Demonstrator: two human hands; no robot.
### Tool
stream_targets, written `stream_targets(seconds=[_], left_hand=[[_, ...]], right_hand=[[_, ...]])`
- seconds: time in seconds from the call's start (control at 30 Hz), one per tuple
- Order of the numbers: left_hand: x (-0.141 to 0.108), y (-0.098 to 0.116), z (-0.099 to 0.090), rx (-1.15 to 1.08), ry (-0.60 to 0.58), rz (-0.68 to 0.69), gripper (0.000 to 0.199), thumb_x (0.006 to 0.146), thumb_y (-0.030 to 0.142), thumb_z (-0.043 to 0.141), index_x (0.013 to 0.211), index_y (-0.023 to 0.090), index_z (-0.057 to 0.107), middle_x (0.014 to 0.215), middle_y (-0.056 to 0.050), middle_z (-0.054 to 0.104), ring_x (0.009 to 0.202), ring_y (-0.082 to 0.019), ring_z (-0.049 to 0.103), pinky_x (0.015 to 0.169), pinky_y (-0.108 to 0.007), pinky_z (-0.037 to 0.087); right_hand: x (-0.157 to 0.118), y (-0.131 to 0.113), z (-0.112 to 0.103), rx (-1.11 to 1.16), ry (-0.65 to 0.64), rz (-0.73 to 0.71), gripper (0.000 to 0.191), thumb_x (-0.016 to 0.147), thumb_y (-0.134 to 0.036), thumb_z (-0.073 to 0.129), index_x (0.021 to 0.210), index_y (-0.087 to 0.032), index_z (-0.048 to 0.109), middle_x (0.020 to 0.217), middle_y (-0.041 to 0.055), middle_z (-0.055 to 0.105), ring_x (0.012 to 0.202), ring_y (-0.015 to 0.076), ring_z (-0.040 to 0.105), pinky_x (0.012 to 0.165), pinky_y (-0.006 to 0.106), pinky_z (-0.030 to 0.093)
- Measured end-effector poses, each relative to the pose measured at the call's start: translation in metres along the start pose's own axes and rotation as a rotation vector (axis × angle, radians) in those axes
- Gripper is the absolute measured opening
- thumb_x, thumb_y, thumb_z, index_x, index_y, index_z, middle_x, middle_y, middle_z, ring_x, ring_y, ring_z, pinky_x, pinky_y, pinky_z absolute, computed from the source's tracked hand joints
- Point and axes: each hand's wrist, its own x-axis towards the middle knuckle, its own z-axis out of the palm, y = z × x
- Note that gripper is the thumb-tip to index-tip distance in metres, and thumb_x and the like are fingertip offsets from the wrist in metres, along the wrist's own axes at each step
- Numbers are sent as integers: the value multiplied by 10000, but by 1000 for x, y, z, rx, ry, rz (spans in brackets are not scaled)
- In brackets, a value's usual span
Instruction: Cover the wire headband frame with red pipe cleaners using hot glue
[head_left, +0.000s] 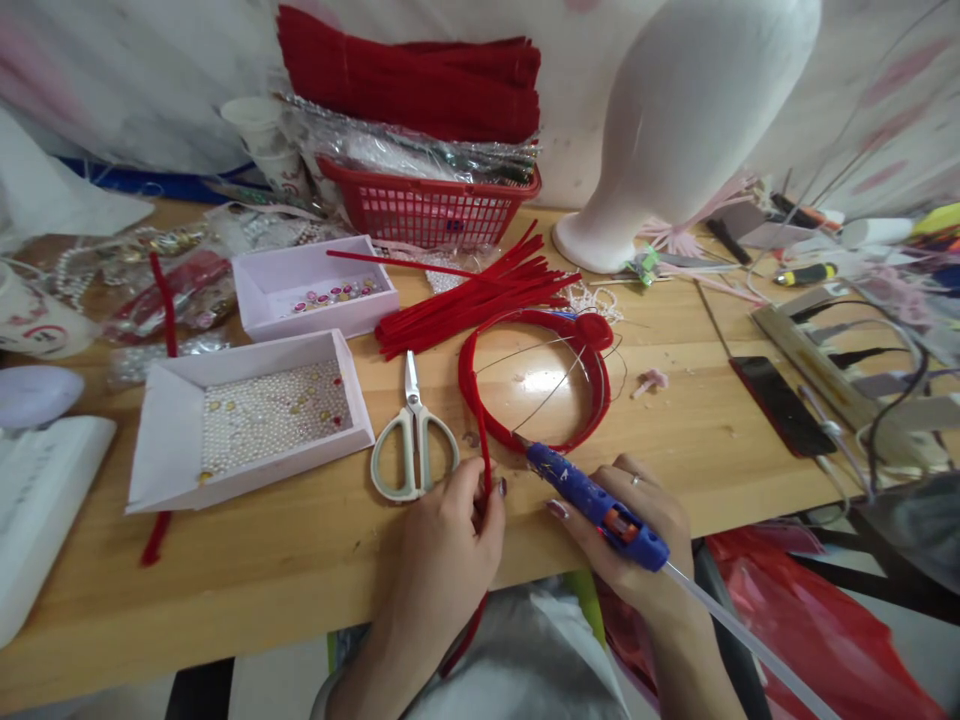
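Note:
My left hand (454, 525) pinches a red pipe cleaner (484, 440) at the near side of a red fuzzy ring (466, 375). The pipe cleaner runs up along the ring's left side, and its tail hangs below my wrist. Thin wires cross the ring, and a round red piece sits at its far right. In my right hand (645, 520) is a blue glue gun (585, 490) with a long clear glue stick in its back. Its nozzle points at the ring's near edge; whether it touches cannot be told. White-handled scissors (414, 440) lie left of the ring.
Left of the scissors stand a white box of pearl beads (251, 475) and a smaller white box (259, 320). Behind the ring are loose red pipe cleaners (465, 310), a red basket (435, 210) and a white mannequin head (667, 130). A phone (780, 405) and power strip (825, 365) lie right.

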Motion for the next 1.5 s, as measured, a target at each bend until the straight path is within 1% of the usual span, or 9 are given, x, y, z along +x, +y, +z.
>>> stream_targets(seconds=[0.1, 0.23, 0.4, 0.53, 0.7, 0.9, 1.1, 1.4, 1.5], left_hand=[[0, -1, 1, -5, -3, -5, 148, 910, 205, 514, 980, 203, 645, 703, -5, 696, 541, -152, 622, 507, -240, 400], [-1, -1, 2, -11, -1, -6, 138, 908, 202, 520, 966, 199, 645, 708, -8, 696, 545, -155, 621, 510, -245, 393], [-1, 1, 1, 4, -11, -29, 132, 909, 200, 524, 966, 202, 643, 695, -1, 687, 555, -160, 618, 530, -251, 387], [-1, 3, -1, 19, -24, -43, 121, 913, 208, 530, 964, 205, 640, 676, 8, 674, 554, -159, 611, 531, -252, 369], [-1, 3, -1, 8, -13, -43, 124, 920, 222, 527, 953, 204, 645, 669, 15, 660, 541, -153, 592, 519, -248, 352], [-1, 4, -1, 14, -11, -42, 137, 913, 220, 521, 949, 204, 652, 669, 16, 657, 536, -149, 580, 516, -243, 351], [-2, 4, -1, 3, -22, -57, 152, 918, 238, 509, 968, 208, 649, 688, 10, 673, 525, -146, 579, 508, -240, 354], [-1, 3, 1, 5, -15, -60, 146, 919, 260, 513, 952, 215, 648, 665, 18, 661, 508, -142, 565, 508, -240, 352], [-1, 2, 1, -3, -10, -51, 149, 922, 268, 509, 928, 218, 649, 653, 22, 652, 517, -140, 571, 510, -236, 355]], right_hand=[[0, 0, 0, -9, 9, 2, 313, 824, -238, 757, 685, -231, 477, 573, -42, 453, 589, 153, 435, 553, 291, 345], [1, 0, 0, -18, 18, -16, 287, 826, -235, 752, 700, -229, 494, 582, -47, 455, 574, 145, 441, 558, 291, 351], [2, -3, 1, -16, 38, 18, 215, 820, -240, 752, 726, -231, 559, 606, -30, 525, 602, 163, 482, 580, 310, 378], [1, -5, -3, 12, 50, 18, 171, 808, -217, 760, 767, -228, 595, 627, -19, 559, 627, 173, 499, 589, 317, 401], [-1, -4, -11, -1, 17, -26, 168, 781, -174, 772, 807, -224, 614, 632, -18, 576, 638, 172, 511, 581, 307, 421], [-3, -5, -6, 34, 78, 46, 182, 799, -231, 778, 755, -228, 601, 617, -21, 554, 623, 169, 495, 579, 315, 394], [-2, -5, -4, 57, 75, 70, 187, 822, -271, 769, 738, -231, 607, 621, -6, 566, 618, 176, 498, 562, 321, 394], [0, -1, -4, 79, 84, 23, 148, 795, -213, 763, 759, -229, 620, 627, -12, 577, 615, 171, 508, 558, 315, 412], [1, -3, -4, 81, 138, -8, 131, 786, -187, 760, 794, -230, 636, 641, -8, 604, 619, 177, 533, 567, 321, 432]])
